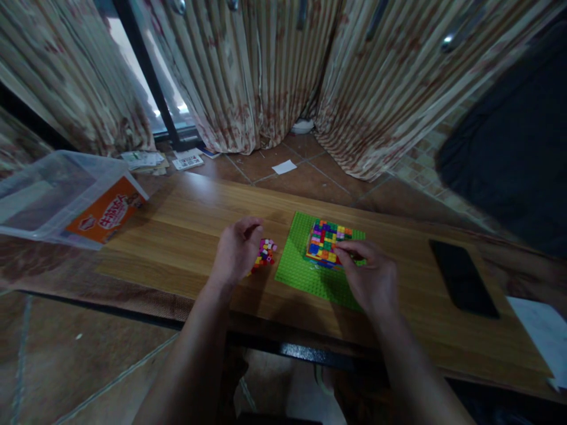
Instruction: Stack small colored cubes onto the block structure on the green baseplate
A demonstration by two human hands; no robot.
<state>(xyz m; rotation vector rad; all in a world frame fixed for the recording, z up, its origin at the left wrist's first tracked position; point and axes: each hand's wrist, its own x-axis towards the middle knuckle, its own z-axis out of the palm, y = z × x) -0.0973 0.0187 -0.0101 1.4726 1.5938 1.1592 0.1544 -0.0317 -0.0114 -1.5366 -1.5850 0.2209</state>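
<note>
A block of multicoloured toy building bricks (328,237) stands on a green studded baseplate (296,260). At its right side, the thumb and forefinger of my right hand (374,276) are pinched together on a small toy brick, mostly hidden by the fingertips. My left hand (234,251) is over the table left of the baseplate, its fingers curled in. What it holds, if anything, is hidden. Right beside it lies a small heap of loose bricks (266,250) in pink, white, red, yellow and dark colours, partly covered by the hand.
The wooden table (177,236) bears a clear plastic bin (53,195) with an orange label at the far left. On the right lie a black phone-like slab (463,277) and white paper (540,330). Curtains (266,77) hang behind; papers (144,160) lie on the floor.
</note>
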